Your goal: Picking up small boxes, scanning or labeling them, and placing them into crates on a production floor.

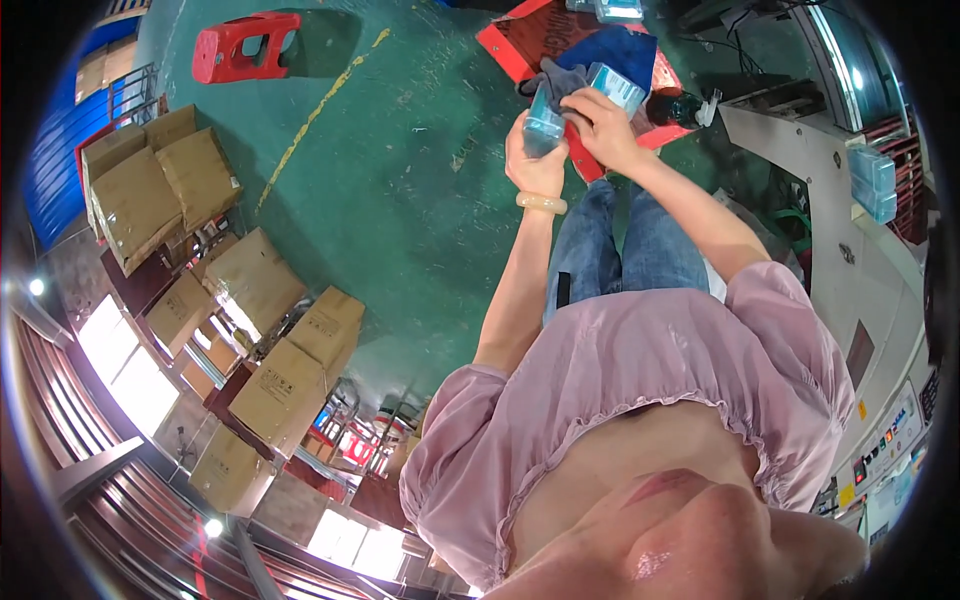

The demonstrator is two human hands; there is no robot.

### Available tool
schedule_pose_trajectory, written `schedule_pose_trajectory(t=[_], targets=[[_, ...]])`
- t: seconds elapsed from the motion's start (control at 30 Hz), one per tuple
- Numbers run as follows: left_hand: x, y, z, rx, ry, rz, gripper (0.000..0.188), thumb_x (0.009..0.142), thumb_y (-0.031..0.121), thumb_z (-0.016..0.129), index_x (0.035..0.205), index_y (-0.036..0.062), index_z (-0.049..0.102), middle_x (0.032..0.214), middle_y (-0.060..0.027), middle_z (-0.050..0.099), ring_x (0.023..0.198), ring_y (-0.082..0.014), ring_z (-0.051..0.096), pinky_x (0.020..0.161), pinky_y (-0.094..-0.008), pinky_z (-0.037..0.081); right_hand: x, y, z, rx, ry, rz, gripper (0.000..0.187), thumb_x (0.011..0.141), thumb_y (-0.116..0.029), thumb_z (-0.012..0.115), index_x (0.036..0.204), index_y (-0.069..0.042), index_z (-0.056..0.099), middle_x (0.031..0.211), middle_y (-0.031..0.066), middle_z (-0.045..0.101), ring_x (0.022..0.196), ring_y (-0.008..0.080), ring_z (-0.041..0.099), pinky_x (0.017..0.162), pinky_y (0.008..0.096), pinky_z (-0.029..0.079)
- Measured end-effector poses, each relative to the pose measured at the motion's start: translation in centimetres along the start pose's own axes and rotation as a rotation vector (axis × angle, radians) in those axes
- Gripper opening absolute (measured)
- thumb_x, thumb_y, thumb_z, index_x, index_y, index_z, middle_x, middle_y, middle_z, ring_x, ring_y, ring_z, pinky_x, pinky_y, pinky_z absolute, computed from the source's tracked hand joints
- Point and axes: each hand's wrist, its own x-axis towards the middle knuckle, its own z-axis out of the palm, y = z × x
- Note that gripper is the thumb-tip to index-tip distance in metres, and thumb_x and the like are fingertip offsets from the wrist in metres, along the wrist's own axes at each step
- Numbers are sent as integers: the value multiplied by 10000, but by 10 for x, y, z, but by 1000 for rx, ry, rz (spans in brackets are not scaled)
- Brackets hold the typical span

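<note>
My left hand [532,165] is wrapped round a clear bluish plastic box [543,128], held upright in front of my knees. A pale bangle circles that wrist. My right hand [606,130] is closed, its fingers bent over a dark grey cloth [562,84] against the upper part of the box. The fingertips are partly hidden in the cloth. Just beyond the right hand lies another clear blue box [616,88], on a blue cloth [612,52] spread over a red surface [535,38].
A dark spray bottle [676,107] stands at the red surface's right edge. More clear boxes [612,10] lie at its far side. A pale machine [800,150] flanks me on the right, with a blue box [873,185] on it. Cardboard boxes [285,385] and a red stool [247,47] are leftward.
</note>
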Motion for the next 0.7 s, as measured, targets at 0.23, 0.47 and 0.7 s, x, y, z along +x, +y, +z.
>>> schedule_pose_trajectory(t=[0.23, 0.47, 0.7], targets=[[4, -11, -8, 184, -9, 182, 578, 584, 46, 769, 1138, 44, 602, 1040, -73, 630, 895, -161, 609, 803, -300, 495, -1, -9, -3, 46, -65, 38, 134, 789, -63, 621, 916, -28, 646, 886, 139, 620, 829, 333, 613, 717, 377, 492], [-3, -10, -24, -396, -61, -378, 606, 678, -72, 692, 1234, 76, 500, 1072, -47, 609, 869, -172, 622, 616, -294, 550, -59, 34, -15, -182, -22, 95, 185, 772, -74, 662, 955, -51, 640, 950, 119, 614, 894, 324, 598, 758, 388, 491], [0, -18, -28, -583, -148, -520, 453, 741, -75, 672, 1128, 74, 490, 1048, -59, 615, 887, -200, 633, 679, -373, 575, -108, 70, -50, -381, 28, 216, 351, 734, -85, 699, 1073, -90, 608, 1038, 135, 572, 970, 326, 563, 822, 389, 468]])
